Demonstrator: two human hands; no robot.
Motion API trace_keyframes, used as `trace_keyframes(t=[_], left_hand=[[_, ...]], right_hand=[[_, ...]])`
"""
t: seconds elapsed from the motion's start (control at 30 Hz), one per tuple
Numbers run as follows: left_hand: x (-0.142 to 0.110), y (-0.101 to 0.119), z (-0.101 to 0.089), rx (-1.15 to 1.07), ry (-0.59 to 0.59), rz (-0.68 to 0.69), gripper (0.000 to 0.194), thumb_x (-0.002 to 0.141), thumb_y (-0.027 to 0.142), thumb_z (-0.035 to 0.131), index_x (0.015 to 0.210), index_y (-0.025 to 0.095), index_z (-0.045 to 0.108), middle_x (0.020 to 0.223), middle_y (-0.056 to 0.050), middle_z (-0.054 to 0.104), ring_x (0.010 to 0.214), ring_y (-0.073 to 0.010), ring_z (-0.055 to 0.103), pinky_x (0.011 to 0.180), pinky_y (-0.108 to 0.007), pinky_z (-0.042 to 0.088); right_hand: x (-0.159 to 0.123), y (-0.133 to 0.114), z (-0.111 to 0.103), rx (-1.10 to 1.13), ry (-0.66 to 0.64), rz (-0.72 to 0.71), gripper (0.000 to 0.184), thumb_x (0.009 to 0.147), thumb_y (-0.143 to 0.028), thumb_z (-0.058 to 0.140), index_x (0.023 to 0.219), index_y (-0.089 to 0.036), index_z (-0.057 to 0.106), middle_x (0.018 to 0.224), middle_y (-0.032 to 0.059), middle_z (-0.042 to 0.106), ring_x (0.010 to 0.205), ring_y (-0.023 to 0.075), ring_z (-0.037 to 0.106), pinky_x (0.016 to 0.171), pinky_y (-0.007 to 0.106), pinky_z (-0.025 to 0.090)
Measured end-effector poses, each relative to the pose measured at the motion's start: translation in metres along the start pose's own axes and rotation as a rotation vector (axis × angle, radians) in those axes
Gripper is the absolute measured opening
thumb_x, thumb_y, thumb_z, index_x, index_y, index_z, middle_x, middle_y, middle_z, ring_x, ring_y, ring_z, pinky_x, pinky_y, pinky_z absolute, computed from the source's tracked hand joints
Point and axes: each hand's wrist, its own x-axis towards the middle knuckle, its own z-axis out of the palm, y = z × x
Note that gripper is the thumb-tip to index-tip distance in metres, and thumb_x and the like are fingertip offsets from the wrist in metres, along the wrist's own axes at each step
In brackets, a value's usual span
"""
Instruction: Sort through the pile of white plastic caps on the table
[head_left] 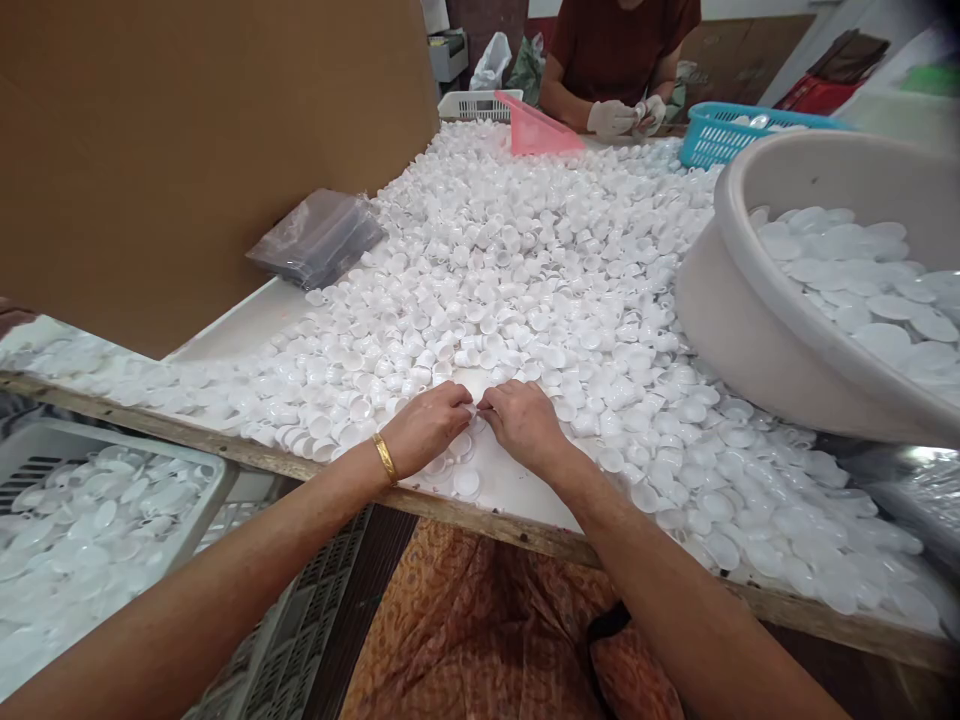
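Note:
At the near edge of the table my left hand (429, 428), with a gold bracelet (385, 458) at the wrist, and my right hand (523, 424) meet fingertip to fingertip. Both are closed in a pinch around a small white plastic cap (474, 410), mostly covered by the fingers. Just below them a round white disc (466, 484) lies flat on the white tabletop (517, 492). Small white plastic caps (495, 290) are heaped beyond and on both sides of my hands.
A large grey tub (757, 300) of flat white discs stands at right. A cardboard box (225, 150) and a plastic-wrapped packet (319, 238) are at left. A crate (217, 480) stands below the wooden edge. Across the table, a gloved person (619, 60) works near a blue basket (709, 140) and pink scoop (536, 128).

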Motion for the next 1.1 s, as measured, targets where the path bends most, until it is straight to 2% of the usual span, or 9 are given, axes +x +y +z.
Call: trace_keyframes(t=[0.13, 0.3, 0.47, 0.63, 0.73, 0.83, 0.93, 1.1], left_hand=[[-0.002, -0.001, 0.002, -0.044, 0.014, 0.010, 0.027, 0.089, 0.021, 0.038, 0.082, 0.013, 0.063, 0.105, -0.009, 0.056, 0.093, -0.0174, 0.052, 0.081, -0.028, 0.043], [-0.002, 0.001, 0.003, -0.076, 0.005, 0.009, 0.026, 0.089, 0.022, 0.039, 0.082, 0.013, 0.063, 0.103, -0.009, 0.057, 0.093, -0.0165, 0.052, 0.081, -0.027, 0.043], [0.000, 0.003, -0.003, 0.021, -0.046, 0.058, 0.026, 0.090, 0.020, 0.038, 0.083, 0.014, 0.062, 0.099, -0.007, 0.056, 0.089, -0.0159, 0.050, 0.076, -0.026, 0.041], [0.001, 0.006, -0.010, 0.193, -0.039, 0.077, 0.030, 0.090, 0.024, 0.040, 0.070, 0.014, 0.059, 0.094, -0.007, 0.054, 0.085, -0.0180, 0.046, 0.065, -0.028, 0.037], [0.002, 0.004, -0.009, 0.189, -0.035, 0.094, 0.030, 0.090, 0.023, 0.040, 0.069, 0.014, 0.058, 0.085, -0.006, 0.054, 0.078, -0.0158, 0.046, 0.062, -0.027, 0.035], [0.003, 0.001, -0.005, 0.186, -0.043, 0.148, 0.030, 0.091, 0.019, 0.038, 0.070, 0.013, 0.059, 0.082, -0.005, 0.057, 0.075, -0.0149, 0.047, 0.063, -0.028, 0.036], [0.003, -0.001, -0.004, 0.209, -0.032, 0.183, 0.027, 0.090, 0.018, 0.040, 0.075, 0.014, 0.062, 0.082, -0.004, 0.061, 0.074, -0.0155, 0.050, 0.063, -0.029, 0.037], [0.004, -0.001, -0.007, 0.194, -0.055, 0.189, 0.022, 0.088, 0.017, 0.043, 0.078, 0.014, 0.063, 0.085, -0.004, 0.064, 0.073, -0.0159, 0.055, 0.064, -0.029, 0.039]], right_hand=[[0.000, 0.001, -0.004, 0.019, -0.032, 0.002, 0.011, 0.085, -0.023, 0.052, 0.085, -0.020, 0.062, 0.085, 0.0029, 0.065, 0.086, 0.0172, 0.055, 0.073, 0.031, 0.033], [-0.001, 0.003, -0.007, 0.018, -0.055, -0.023, 0.010, 0.085, -0.022, 0.052, 0.084, -0.019, 0.062, 0.084, 0.0018, 0.066, 0.086, 0.0171, 0.055, 0.073, 0.031, 0.032], [-0.002, 0.003, -0.005, -0.023, -0.036, -0.047, 0.012, 0.086, -0.022, 0.050, 0.084, -0.018, 0.062, 0.084, 0.0026, 0.066, 0.086, 0.0174, 0.055, 0.072, 0.031, 0.032], [-0.003, 0.002, -0.002, -0.065, -0.018, -0.071, 0.017, 0.087, -0.020, 0.046, 0.080, -0.017, 0.061, 0.079, 0.0042, 0.065, 0.082, 0.0183, 0.055, 0.072, 0.033, 0.032], [-0.004, 0.003, -0.003, 0.078, 0.012, -0.068, 0.012, 0.085, -0.020, 0.051, 0.089, -0.017, 0.061, 0.087, 0.0047, 0.064, 0.087, 0.0179, 0.054, 0.075, 0.031, 0.036], [-0.003, 0.004, -0.001, 0.247, 0.078, -0.098, 0.020, 0.082, -0.016, 0.054, 0.102, -0.016, 0.058, 0.097, 0.0061, 0.062, 0.090, 0.0163, 0.054, 0.076, 0.027, 0.038], [0.000, 0.005, 0.005, 0.212, 0.041, -0.105, 0.011, 0.085, -0.018, 0.052, 0.088, -0.015, 0.063, 0.082, 0.0055, 0.063, 0.079, 0.0163, 0.054, 0.070, 0.027, 0.038], [0.006, 0.009, 0.016, 0.124, -0.002, -0.076, 0.021, 0.086, -0.022, 0.050, 0.069, -0.016, 0.061, 0.066, 0.0032, 0.060, 0.066, 0.0142, 0.051, 0.059, 0.025, 0.033]])
